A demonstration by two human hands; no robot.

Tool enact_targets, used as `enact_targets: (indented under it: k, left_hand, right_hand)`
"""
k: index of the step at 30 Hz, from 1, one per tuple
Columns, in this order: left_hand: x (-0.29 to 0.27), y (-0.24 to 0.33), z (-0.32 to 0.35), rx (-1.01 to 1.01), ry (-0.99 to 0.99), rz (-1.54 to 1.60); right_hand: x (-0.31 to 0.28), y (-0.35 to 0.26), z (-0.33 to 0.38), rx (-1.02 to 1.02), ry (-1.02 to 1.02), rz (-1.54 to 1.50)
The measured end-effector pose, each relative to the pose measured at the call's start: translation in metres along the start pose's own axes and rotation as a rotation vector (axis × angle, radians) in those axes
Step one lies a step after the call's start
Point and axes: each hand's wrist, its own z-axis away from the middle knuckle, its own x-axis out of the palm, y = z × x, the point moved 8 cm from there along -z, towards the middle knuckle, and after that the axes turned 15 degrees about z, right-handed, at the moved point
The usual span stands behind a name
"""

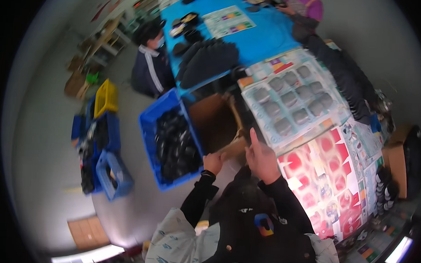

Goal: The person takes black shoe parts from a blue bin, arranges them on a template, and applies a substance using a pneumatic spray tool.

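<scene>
Grey floor surrounds a desk where the left hand (pixel 212 162) pinches, fingers together, a thin brown cardboard strip (pixel 232 151) by the blue crate (pixel 150 129); it looks light, bendable, best held at its edges, while the right hand (pixel 261 157) hovers apart, forefinger raised.

Blue crate's (pixel 150 129) dark contents blurred beyond telling; left hand's (pixel 212 162) fingers curled from view

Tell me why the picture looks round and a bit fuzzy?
Head view: the fisheye lens bends the table edges and leaves black corners; the hands, left and right, look soft and slightly blurred; glare shines off the bright strips at the bottom edge.
</scene>
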Motion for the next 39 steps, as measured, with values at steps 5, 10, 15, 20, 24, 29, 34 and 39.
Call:
enact_targets:
  k: [5,10,15,20,24,29,34,39]
  left_hand:
    - [-0.022,-0.112,0.118,-0.257,-0.03,-0.029]
    - [-0.042,-0.216,0.216,-0.473,0.031,0.13]
    - [-0.065,-0.277,0.263,-0.533,0.292,0.243]
    - [-0.092,-0.342,0.256,-0.537,0.413,0.329]
    - [-0.106,-0.357,0.173,-0.38,0.444,0.311]
    - [-0.08,-0.395,0.066,-0.423,0.149,0.432]
    - [-0.039,-0.393,-0.004,-0.565,-0.173,0.162]
    - [0.0,-0.424,-0.007,-0.618,-0.317,0.206]
  right_hand:
    - [-0.031,-0.073,0.016,-0.125,0.087,-0.121]
    - [-0.034,-0.131,0.014,-0.225,0.038,-0.119]
    - [-0.024,-0.171,-0.005,-0.275,0.079,-0.196]
    - [-0.024,-0.229,-0.035,-0.506,0.243,0.018]
    - [0.028,-0.236,-0.051,-0.526,0.142,0.018]
    - [0.126,-0.269,-0.095,-0.269,-0.239,0.138]
    - [0.171,-0.267,-0.101,-0.302,-0.494,0.389]
    - [0.178,-0.255,-0.047,0.068,-0.588,0.169]
